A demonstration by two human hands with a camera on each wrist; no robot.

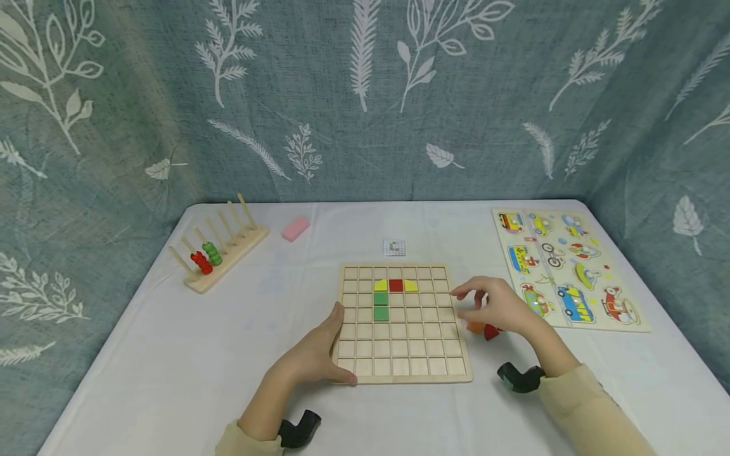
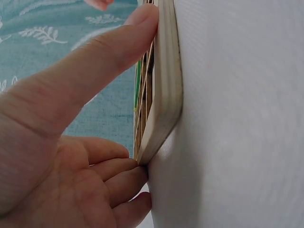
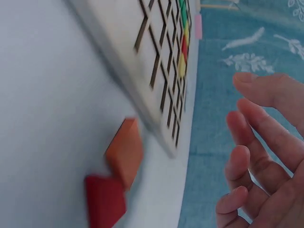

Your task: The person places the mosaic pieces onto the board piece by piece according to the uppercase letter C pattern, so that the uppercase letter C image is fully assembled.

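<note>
A square wooden grid board [image 1: 399,367] lies on the table; the left wrist view shows its edge close up. In its cells sit two green tiles [image 1: 381,306], a red tile [image 1: 396,285] and two yellow pieces [image 1: 410,285]. My left hand [image 1: 310,354] holds the board's near left corner, thumb on the front rim and fingertips against the left side. My right hand [image 1: 499,305] hovers at the board's right side with loosely bent fingers, nothing between them. Beneath it lie an orange block [image 3: 126,152] and a red block [image 3: 105,202], partly hidden in the head view.
A small printed pattern card [image 1: 394,247] lies behind the board, a pink block [image 1: 295,228] to its left. Far left stands a wooden peg rack [image 1: 228,259] with red and green beads. A vehicle picture puzzle [image 1: 570,272] lies at right. A patterned curtain [image 1: 365,152] hangs behind.
</note>
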